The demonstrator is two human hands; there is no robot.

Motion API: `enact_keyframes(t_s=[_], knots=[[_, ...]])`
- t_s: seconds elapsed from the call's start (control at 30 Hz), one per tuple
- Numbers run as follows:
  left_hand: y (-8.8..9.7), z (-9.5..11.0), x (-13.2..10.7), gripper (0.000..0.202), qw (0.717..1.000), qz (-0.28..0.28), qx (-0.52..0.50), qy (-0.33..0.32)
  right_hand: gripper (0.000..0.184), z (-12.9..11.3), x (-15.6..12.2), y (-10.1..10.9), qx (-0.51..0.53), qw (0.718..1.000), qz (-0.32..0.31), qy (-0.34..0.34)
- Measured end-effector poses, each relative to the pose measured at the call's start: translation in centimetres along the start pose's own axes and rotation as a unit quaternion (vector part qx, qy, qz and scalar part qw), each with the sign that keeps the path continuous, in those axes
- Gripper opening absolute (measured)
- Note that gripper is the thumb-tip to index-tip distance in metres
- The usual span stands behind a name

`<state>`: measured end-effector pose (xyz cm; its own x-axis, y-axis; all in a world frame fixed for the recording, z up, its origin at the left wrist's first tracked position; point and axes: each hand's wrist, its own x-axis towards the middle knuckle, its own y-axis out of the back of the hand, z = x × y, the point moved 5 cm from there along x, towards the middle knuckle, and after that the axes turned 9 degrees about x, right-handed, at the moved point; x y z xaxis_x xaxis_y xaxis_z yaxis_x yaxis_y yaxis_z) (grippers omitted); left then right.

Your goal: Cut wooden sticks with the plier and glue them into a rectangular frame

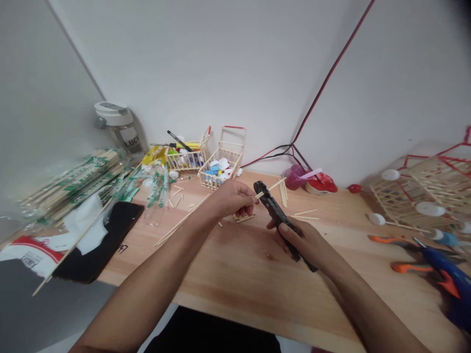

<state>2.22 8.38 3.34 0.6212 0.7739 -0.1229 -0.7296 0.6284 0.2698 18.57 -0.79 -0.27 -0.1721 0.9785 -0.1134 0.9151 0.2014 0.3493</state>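
Note:
My left hand (234, 198) pinches a thin wooden stick (271, 186) and holds it above the wooden table (235, 274). My right hand (302, 240) grips black pliers (274, 210), whose jaws close round the stick near my left fingertips. A few short stick pieces (243, 218) lie on the table just under my left hand. More sticks (282, 194) lie beyond the pliers.
Two small stick baskets (221, 162) with bottle caps stand at the back. Packs of chopsticks (73, 184), a bottle (119, 128) and a black phone (99, 240) are left. A blue glue gun (447, 274), orange-handled pliers (401, 254) and a stick frame (419, 191) are right.

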Motion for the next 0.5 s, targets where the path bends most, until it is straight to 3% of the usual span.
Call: enact_keyframes(t_s=[0.5], knots=[[-0.06,-0.85,0.26,0.012,0.996,-0.063,-0.057,0.029,0.039,-0.26,-0.33,0.02,-0.057,0.998,0.022,-0.001]])
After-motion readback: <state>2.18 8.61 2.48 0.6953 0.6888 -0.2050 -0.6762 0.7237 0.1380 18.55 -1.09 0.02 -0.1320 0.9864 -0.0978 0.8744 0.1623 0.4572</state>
